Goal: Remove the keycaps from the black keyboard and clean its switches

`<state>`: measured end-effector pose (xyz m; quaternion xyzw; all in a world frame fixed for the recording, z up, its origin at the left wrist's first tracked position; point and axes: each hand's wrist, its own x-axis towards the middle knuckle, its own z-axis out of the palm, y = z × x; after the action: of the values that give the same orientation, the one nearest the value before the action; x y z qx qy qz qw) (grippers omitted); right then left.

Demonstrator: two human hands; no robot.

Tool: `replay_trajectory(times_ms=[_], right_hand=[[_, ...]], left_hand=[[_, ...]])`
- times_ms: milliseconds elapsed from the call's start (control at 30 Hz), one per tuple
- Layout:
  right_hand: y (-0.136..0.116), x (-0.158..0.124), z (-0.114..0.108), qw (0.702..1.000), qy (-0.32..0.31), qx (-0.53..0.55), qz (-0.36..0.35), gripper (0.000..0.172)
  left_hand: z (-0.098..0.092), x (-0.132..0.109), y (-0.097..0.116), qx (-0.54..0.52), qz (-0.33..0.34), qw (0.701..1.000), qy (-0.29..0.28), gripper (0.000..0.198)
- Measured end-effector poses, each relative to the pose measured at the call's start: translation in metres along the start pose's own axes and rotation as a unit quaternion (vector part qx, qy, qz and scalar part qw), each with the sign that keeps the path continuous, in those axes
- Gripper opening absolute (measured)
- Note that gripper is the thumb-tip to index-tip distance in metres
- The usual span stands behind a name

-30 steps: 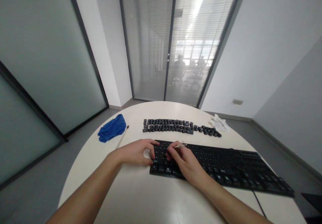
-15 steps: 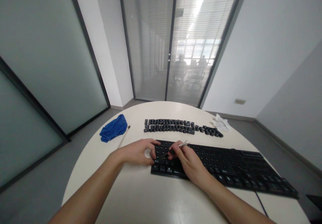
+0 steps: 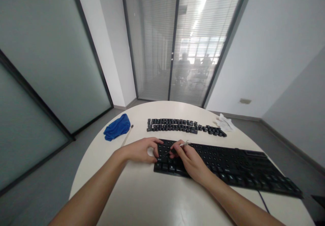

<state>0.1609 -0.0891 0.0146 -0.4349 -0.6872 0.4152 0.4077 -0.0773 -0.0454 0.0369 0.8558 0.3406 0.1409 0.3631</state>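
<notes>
A black keyboard (image 3: 236,165) lies on the round table with many of its keycaps off, mostly in the upper rows. At its left end, my left hand (image 3: 142,150) steadies it, fingers at the top corner and thumb on the left edge. My right hand (image 3: 189,158) is closed in a pen-like grip around a slim silvery tool (image 3: 185,143); its kind is not clear. The tool's dark tip points down at the left key rows, and the fingers partly hide it. Behind the keyboard, loose black keycaps (image 3: 172,127) are laid out in rows.
A blue cloth (image 3: 117,127) is at the left, beside a thin brush (image 3: 127,136) partly behind my left arm. Crumpled white tissue (image 3: 224,122) lies at the back right. The keyboard's cable (image 3: 263,201) runs toward the front right of the table (image 3: 152,199).
The view has shifted slightly. Both hands keep their places on the keyboard, and the tool stays in my right hand near the same keys.
</notes>
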Motion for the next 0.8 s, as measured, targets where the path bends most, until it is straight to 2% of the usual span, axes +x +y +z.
replay_trajectory(times_ms=[800], right_hand=[[-0.0040,-0.0023,0.0006,1.000,-0.008,-0.017,-0.015,0.038]], left_hand=[[0.0001,-0.0011,-0.0033,-0.001,0.028,1.000,0.003,0.010]])
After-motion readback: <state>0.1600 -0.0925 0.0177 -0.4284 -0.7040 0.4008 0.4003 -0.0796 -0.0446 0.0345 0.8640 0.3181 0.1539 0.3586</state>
